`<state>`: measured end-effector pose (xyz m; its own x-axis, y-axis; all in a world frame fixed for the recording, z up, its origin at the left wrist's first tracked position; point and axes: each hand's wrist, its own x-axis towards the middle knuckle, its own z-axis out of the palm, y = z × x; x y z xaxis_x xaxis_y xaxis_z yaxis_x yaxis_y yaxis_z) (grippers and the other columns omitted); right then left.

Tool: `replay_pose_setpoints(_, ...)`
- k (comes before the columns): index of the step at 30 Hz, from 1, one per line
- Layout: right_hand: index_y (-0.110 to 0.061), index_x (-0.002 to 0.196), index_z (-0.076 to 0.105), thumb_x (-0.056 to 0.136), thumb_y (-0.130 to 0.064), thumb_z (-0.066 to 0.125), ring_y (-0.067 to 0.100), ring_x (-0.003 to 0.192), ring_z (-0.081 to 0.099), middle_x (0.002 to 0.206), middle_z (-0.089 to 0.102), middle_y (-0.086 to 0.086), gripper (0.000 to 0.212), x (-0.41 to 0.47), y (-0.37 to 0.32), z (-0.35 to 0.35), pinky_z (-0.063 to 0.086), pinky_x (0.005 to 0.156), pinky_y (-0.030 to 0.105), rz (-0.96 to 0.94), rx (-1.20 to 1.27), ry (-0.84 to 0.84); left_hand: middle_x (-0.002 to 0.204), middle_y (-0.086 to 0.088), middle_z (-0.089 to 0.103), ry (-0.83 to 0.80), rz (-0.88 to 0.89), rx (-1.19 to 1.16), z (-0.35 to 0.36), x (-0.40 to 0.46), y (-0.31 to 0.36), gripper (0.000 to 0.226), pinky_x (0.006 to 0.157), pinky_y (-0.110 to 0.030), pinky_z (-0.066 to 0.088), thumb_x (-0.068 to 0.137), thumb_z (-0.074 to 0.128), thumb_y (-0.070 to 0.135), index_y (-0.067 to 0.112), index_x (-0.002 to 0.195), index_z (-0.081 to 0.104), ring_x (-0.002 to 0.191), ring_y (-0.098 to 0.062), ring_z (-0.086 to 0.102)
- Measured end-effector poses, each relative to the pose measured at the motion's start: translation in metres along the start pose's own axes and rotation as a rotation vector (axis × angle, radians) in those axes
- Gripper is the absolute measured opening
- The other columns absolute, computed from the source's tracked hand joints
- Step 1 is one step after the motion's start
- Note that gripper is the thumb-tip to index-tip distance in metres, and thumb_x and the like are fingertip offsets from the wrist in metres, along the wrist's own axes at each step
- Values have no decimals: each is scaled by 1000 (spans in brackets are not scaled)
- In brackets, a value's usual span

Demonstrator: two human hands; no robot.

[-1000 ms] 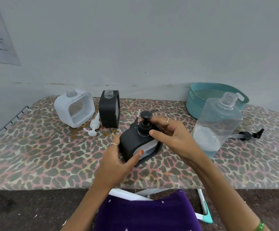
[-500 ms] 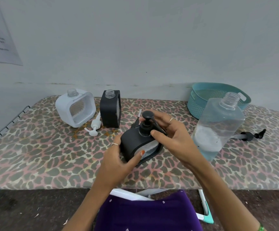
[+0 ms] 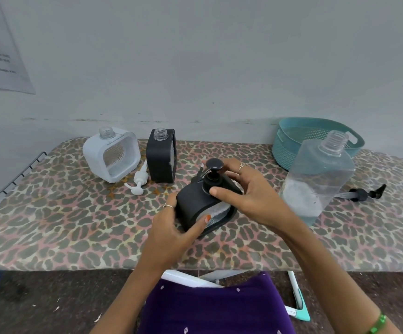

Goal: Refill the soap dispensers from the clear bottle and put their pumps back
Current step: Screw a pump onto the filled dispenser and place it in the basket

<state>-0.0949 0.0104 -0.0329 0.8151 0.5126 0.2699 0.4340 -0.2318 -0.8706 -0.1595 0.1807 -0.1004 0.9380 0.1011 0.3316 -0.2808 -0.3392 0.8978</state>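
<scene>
Since a second ago our right hand (image 3: 248, 196) has turned its grip around the black plastic pump (image 3: 212, 175), so we judge the screwing onto the near black dispenser (image 3: 195, 203), gripped by our left hand (image 3: 171, 227) at 7 o'clock, almost done.

Wall notice (image 3: 0, 44) — printed lines, too blurred to read

Single head-worn view, wide-angle, looking forward and down from close above the near edge of the leopard-print table (image 3: 51, 225). Faces the pale wall (image 3: 195, 56) filling the upper half of the frame. Forearms entering from the bottom edge, lap at bottom centre. Straight lines bowed toward the frame edges.
</scene>
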Motion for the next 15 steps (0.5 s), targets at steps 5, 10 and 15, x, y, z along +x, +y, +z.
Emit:
replay_pose_setpoints(5,-22,113,64,89,0,63,4,109,62,113,69,-6,33,1,-9,-6,46,96,20,56,67,-52,103,18,62,17,11,12,0,0,0,46,75,-16,53,76,75,47,42,112,47,97,2,62)
replay_pose_setpoints(10,-25,109,68,86,-2,66,-14,95,61,97,67,-22,33,-4,-15,11,41,83,2,80,-15,138,101,16,62,47,15,52,1,1,1,45,73,-12,51,73,73,38,40,108,46,93,4,62)
replay_pose_setpoints(15,-22,113,69,87,-9,66,-5,93,63,97,71,-13,29,-13,-22,30,47,82,10,83,-195,333,92,14,62,57,57,131,1,2,-1,47,67,-9,49,76,80,24,40,102,44,87,3,62)
